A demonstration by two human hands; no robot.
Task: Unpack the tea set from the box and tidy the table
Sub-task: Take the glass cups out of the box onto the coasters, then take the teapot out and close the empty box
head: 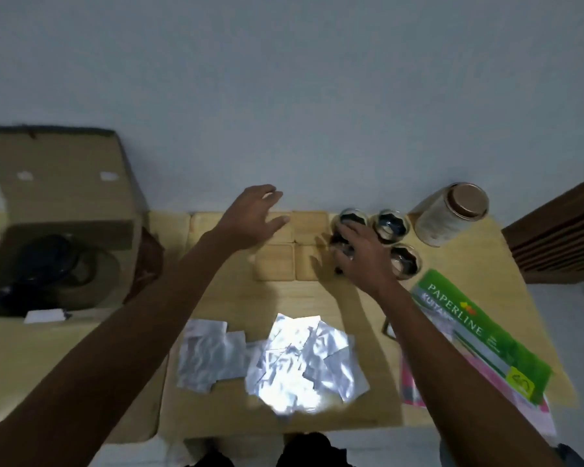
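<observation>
A pale wall backs the wooden surface (284,298). At two o'clock the right hand (361,254) grips one of the cups (392,226); the left hand (250,219) hovers spread over the coasters (273,266). The box (58,210) sits at nine o'clock. Next, probably, the cup goes onto a coaster.

Home rm: low wood table (469,264), plain wall (284,79)
</observation>
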